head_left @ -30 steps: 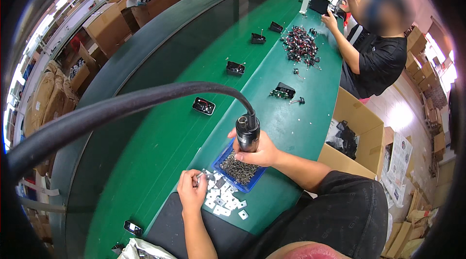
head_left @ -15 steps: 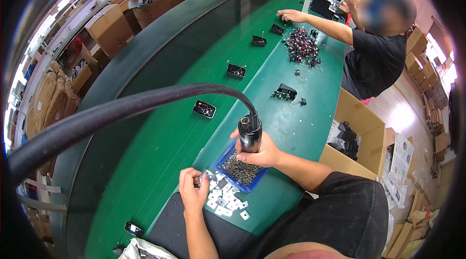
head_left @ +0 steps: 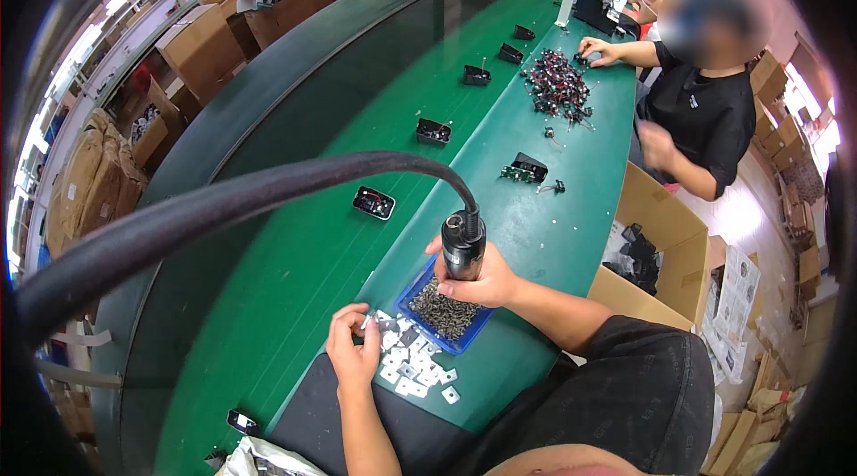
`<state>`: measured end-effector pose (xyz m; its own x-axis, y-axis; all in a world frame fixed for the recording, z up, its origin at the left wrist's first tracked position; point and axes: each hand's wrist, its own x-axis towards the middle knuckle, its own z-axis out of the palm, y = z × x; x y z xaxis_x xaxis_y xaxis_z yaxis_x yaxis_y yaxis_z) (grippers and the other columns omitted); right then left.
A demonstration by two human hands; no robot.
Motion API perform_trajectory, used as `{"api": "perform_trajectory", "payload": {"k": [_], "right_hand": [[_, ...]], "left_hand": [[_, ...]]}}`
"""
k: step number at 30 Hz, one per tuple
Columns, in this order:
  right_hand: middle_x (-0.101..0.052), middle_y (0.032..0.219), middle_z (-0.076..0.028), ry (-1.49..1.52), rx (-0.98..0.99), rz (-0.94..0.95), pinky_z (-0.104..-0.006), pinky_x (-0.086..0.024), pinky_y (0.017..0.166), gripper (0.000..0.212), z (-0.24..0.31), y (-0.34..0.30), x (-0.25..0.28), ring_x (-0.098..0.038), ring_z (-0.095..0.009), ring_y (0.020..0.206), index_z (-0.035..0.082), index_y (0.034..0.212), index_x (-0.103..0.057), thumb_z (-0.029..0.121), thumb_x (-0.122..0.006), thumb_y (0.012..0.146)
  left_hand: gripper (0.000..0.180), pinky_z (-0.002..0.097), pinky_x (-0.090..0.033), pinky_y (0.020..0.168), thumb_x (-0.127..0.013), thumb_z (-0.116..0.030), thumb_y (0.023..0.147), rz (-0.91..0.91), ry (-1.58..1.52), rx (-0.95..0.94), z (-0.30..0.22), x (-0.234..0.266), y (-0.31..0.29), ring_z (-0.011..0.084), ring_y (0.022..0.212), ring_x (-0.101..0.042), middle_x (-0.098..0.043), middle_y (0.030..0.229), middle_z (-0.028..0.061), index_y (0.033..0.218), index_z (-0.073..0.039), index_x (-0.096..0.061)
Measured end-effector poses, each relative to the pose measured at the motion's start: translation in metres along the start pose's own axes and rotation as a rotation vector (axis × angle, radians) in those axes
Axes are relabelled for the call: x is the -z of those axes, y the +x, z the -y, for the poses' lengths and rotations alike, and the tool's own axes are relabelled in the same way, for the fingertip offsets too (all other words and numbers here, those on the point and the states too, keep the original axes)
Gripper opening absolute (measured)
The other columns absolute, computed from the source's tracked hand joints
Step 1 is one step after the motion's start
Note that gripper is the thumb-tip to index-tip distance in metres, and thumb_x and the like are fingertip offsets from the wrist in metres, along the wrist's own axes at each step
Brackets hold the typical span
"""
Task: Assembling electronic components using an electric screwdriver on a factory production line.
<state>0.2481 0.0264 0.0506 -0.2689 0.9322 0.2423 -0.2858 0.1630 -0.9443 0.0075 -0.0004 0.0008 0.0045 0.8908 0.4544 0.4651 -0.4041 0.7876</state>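
Note:
My right hand (head_left: pixel 485 280) is wrapped round a black electric screwdriver (head_left: pixel 464 253), held upright over a blue tray (head_left: pixel 466 346). Its thick cable arcs away to the left; the tool's tip is hidden under my hand. Small dark screws (head_left: pixel 444 313) fill the tray. Beside it, my left hand (head_left: pixel 353 346) has curled fingers and seems to pinch a small metal plate (head_left: pixel 364 321), partly covered by the fingertips. Loose silvery-white plates (head_left: pixel 412 367) with holes lie heaped between that hand and the tray. A black mat (head_left: pixel 326 418) lies under my left forearm.
Black open housings, one nearby (head_left: pixel 374 203), are strung along the green belt (head_left: pixel 295 271). Another housing (head_left: pixel 243 422) lies at lower left. A pile of small wired parts (head_left: pixel 558 87) sits before a co-worker in black. An open carton (head_left: pixel 665 217) stands right of the bench.
My left fingers have shifted slightly at the plates' edge; the screwdriver has barely moved. The co-worker's hand has drawn back from the belt to the wired parts, and another housing shows on the belt.

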Motion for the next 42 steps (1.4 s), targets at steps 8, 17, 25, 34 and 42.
{"api": "perform_trajectory", "payload": {"k": [8,17,25,34,42], "right_hand": [[-0.055,0.080,0.000,0.026,-0.037,-0.001,-0.0232,-0.043,0.063,0.046,0.004,0.001,-0.001,-0.052,-0.006,0.070,0.002,0.116,-0.050,0.003,-0.072,0.076],[-0.055,0.079,0.000,-0.005,-0.003,0.002,-0.0231,-0.042,0.063,0.046,0.002,0.001,-0.001,-0.051,-0.006,0.070,0.002,0.117,-0.050,0.003,-0.072,0.076],[-0.055,0.079,0.000,-0.004,-0.001,-0.004,-0.0233,-0.042,0.063,0.046,0.003,0.001,-0.002,-0.051,-0.006,0.070,0.002,0.116,-0.050,0.003,-0.072,0.076],[-0.054,0.078,0.001,0.012,-0.017,-0.003,-0.0235,-0.042,0.063,0.046,0.002,0.001,-0.001,-0.051,-0.006,0.070,0.002,0.116,-0.050,0.003,-0.072,0.076],[-0.055,0.079,0.000,0.009,0.007,0.004,-0.0238,-0.042,0.062,0.045,0.001,0.001,0.000,-0.051,-0.006,0.070,0.002,0.116,-0.050,0.002,-0.071,0.076]], "left_hand": [[0.014,0.0244,-0.042,0.055,-0.065,0.002,0.074,0.057,0.066,0.007,-0.001,0.002,0.001,0.0117,0.058,-0.050,-0.057,0.074,0.0060,0.080,-0.003,-0.053],[0.015,0.0249,-0.042,0.055,-0.065,0.001,0.074,0.118,0.081,0.089,0.003,0.004,-0.004,0.0125,0.060,-0.050,-0.060,0.079,0.0080,0.080,-0.002,-0.052],[0.016,0.0264,-0.043,0.054,-0.066,0.000,0.074,0.058,-0.044,0.060,0.006,-0.001,-0.006,0.0134,0.058,-0.052,-0.059,0.072,0.0068,0.080,-0.003,-0.051],[0.015,0.0262,-0.043,0.054,-0.065,0.000,0.074,0.090,0.104,0.039,-0.003,0.003,0.002,0.0130,0.058,-0.052,-0.056,0.071,0.0062,0.079,-0.002,-0.052],[0.014,0.0244,-0.044,0.057,-0.063,0.000,0.077,0.071,0.030,0.132,0.007,0.003,-0.007,0.0114,0.062,-0.053,-0.060,0.077,0.0069,0.085,0.001,-0.051]]}}
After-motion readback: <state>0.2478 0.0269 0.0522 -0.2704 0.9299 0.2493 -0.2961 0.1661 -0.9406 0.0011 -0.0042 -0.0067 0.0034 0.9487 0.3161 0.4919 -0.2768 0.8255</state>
